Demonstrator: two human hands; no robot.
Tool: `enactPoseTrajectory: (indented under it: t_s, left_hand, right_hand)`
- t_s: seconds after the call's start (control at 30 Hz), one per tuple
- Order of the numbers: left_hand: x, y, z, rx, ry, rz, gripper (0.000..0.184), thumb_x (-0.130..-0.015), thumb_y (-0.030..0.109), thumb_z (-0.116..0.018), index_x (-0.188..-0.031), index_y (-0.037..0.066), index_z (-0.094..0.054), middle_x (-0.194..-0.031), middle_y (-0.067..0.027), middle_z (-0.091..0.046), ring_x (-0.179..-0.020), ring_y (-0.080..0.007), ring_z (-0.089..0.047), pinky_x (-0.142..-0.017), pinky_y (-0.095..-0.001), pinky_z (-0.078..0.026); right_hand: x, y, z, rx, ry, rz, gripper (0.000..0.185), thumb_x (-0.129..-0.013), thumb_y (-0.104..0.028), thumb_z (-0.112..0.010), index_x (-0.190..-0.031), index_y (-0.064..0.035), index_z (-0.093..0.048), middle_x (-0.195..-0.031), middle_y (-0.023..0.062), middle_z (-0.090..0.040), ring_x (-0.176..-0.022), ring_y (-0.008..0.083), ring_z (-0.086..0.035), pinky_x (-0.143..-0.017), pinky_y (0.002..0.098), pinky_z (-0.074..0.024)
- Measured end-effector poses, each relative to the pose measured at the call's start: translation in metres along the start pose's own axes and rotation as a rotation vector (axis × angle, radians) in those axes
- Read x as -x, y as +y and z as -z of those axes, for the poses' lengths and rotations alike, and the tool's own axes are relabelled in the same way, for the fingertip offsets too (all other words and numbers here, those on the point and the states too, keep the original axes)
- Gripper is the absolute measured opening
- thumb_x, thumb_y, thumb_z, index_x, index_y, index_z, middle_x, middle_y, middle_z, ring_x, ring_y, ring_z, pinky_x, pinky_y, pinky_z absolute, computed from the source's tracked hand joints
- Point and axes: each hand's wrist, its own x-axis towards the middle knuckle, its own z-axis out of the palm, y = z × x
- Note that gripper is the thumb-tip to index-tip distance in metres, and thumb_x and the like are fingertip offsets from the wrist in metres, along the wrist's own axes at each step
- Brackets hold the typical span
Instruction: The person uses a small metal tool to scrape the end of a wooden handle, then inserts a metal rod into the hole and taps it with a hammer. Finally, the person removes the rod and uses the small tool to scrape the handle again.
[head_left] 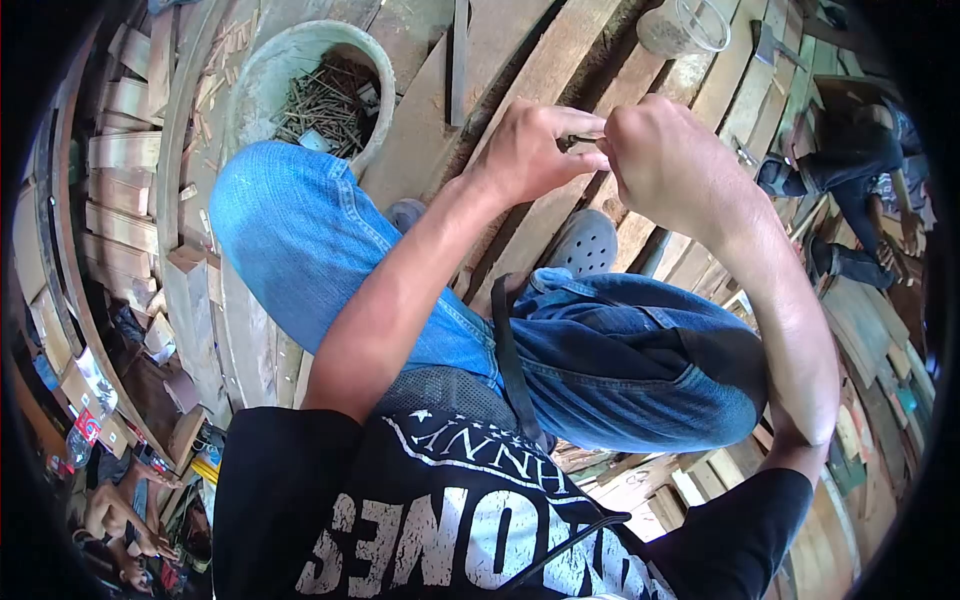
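Observation:
My left hand (530, 152) is raised above the wooden planks, thumb and fingers pinched toward my right hand (660, 160). The two hands meet at the fingertips. A small, thin, dark thing (582, 146) shows between them, mostly covered by the fingers, and its kind I cannot make out. My right hand is closed in a fist with its back to the camera, hiding whatever its fingers grip. Left of the hands, a pale round bucket (250, 95) holds many thin brown pieces (325, 105) that look like rusty nails.
A clear plastic tub (680, 30) and a hammer-like tool (775, 47) lie at the upper right. Planks (545, 70) with gaps between them form the surface. One person (860, 170) sits at right; another person's hands (135, 515) show lower left. Stacked wood (125, 190) lines the left.

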Motion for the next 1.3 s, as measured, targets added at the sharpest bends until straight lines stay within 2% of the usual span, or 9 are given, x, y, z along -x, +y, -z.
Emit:
enactPoseTrajectory:
  t_s: [0.07, 0.47, 0.57, 0.73, 0.83, 1.13, 1.2, 1.27, 1.3]
  left_hand:
    - [0.001, -0.002, -0.001, 0.024, 0.021, -0.056, 0.037, -0.071, 0.02, -0.079, -0.104, 0.005, -0.072, -0.1, -0.014, -0.072, -0.092, -0.0272, -0.071, -0.084, -0.0339, -0.056]
    - [0.004, 0.003, 0.004, -0.035, -0.018, 0.219, 0.039, -0.076, 0.028, -0.081, -0.11, 0.011, -0.072, -0.097, -0.0123, -0.073, -0.094, -0.0249, -0.071, -0.086, -0.033, -0.055]
    - [0.004, 0.002, 0.004, -0.024, -0.034, 0.25, 0.04, -0.076, 0.028, -0.08, -0.112, 0.011, -0.072, -0.098, -0.0124, -0.073, -0.094, -0.0258, -0.071, -0.087, -0.0335, -0.054]
    - [0.006, -0.021, -0.01, 0.018, 0.048, 0.173, 0.032, -0.082, 0.014, -0.071, -0.113, 0.009, -0.068, -0.102, -0.016, -0.071, -0.098, -0.0297, -0.068, -0.087, -0.0356, -0.053]
    - [0.005, -0.018, -0.008, -0.042, -0.047, 0.277, 0.032, -0.082, 0.013, -0.07, -0.114, 0.011, -0.065, -0.103, -0.0115, -0.071, -0.098, -0.0266, -0.069, -0.086, -0.0366, -0.053]
    - [0.007, -0.024, -0.01, 0.043, -0.101, 0.26, 0.03, -0.084, 0.014, -0.065, -0.113, 0.007, -0.059, -0.099, -0.0129, -0.069, -0.099, -0.0274, -0.067, -0.089, -0.0375, -0.051]
    - [0.006, -0.026, -0.015, 0.079, -0.054, 0.282, 0.032, -0.084, 0.012, -0.062, -0.115, 0.006, -0.056, -0.098, -0.013, -0.069, -0.098, -0.0273, -0.067, -0.089, -0.0376, -0.051]
    - [0.006, -0.033, -0.017, 0.112, 0.0, 0.308, 0.033, -0.084, 0.01, -0.059, -0.117, 0.006, -0.053, -0.097, -0.013, -0.068, -0.098, -0.0272, -0.066, -0.089, -0.0377, -0.05]
    - [0.006, -0.035, -0.017, 0.054, 0.015, 0.269, 0.033, -0.083, 0.007, -0.057, -0.116, 0.005, -0.051, -0.102, -0.0177, -0.066, -0.101, -0.0323, -0.064, -0.091, -0.0401, -0.049]
  right_hand:
    - [0.001, 0.0, -0.001, -0.009, 0.03, 0.002, 0.013, -0.079, 0.002, -0.059, -0.086, 0.0076, -0.068, -0.081, 0.0251, -0.068, -0.085, 0.0365, -0.071, -0.074, 0.0414, -0.0593]
    - [-0.001, 0.004, -0.005, -0.076, 0.073, -0.022, 0.013, -0.074, 0.0, -0.06, -0.081, 0.0086, -0.066, -0.08, 0.0272, -0.066, -0.084, 0.0397, -0.069, -0.074, 0.0449, -0.0573]
    - [0.0, 0.007, -0.01, -0.02, 0.151, 0.014, 0.013, -0.075, -0.002, -0.059, -0.08, 0.0078, -0.066, -0.079, 0.0264, -0.066, -0.081, 0.0391, -0.069, -0.073, 0.0454, -0.0572]
    - [0.001, 0.013, -0.018, 0.014, 0.168, 0.028, 0.014, -0.075, -0.005, -0.058, -0.079, 0.0053, -0.066, -0.076, 0.0245, -0.066, -0.075, 0.0387, -0.069, -0.07, 0.0462, -0.0568]
    - [0.0, 0.012, -0.022, -0.007, 0.15, 0.035, 0.014, -0.075, -0.007, -0.058, -0.079, 0.0036, -0.067, -0.074, 0.0231, -0.066, -0.077, 0.0382, -0.069, -0.07, 0.0465, -0.0565]
    - [-0.003, 0.016, -0.024, 0.01, 0.063, 0.002, 0.018, -0.078, -0.005, -0.057, -0.089, 0.0031, -0.068, -0.075, 0.0229, -0.067, -0.077, 0.0375, -0.069, -0.073, 0.0451, -0.0557]
    - [-0.004, 0.023, -0.025, 0.074, 0.518, 0.225, 0.017, -0.083, -0.004, -0.059, -0.095, 0.0023, -0.069, -0.082, 0.0207, -0.068, -0.079, 0.0346, -0.068, -0.075, 0.0431, -0.055]
    - [-0.005, 0.024, -0.017, -0.101, 0.481, 0.219, 0.016, -0.085, -0.006, -0.062, -0.096, 0.0016, -0.07, -0.084, 0.0183, -0.068, -0.079, 0.0324, -0.068, -0.075, 0.0414, -0.0543]
    - [-0.005, 0.023, -0.01, -0.279, 0.441, 0.2, 0.015, -0.086, -0.007, -0.064, -0.098, 0.0009, -0.07, -0.086, 0.0159, -0.068, -0.079, 0.0301, -0.067, -0.075, 0.0396, -0.0537]
